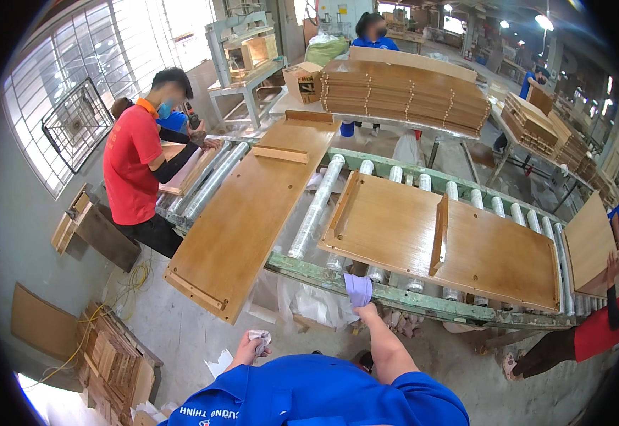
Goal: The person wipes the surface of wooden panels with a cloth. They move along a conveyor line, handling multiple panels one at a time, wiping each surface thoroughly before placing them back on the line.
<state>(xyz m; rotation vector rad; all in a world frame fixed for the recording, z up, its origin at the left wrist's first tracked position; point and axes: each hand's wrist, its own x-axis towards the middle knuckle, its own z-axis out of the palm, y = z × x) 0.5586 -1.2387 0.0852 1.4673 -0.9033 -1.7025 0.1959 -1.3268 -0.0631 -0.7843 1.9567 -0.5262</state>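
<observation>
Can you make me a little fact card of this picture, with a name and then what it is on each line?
Left hand: grips a crumpled whitish wad; hand, wad
Right hand: holds a light-purple item, cloth or cup unclear
Left panel: brown wood, slanting across the conveyor, near end past its green rail
Right panel: brown wood, lying along the rollers
Red-shirted co-worker at left: holds a dark tool
Behind: stacked brown boards
</observation>
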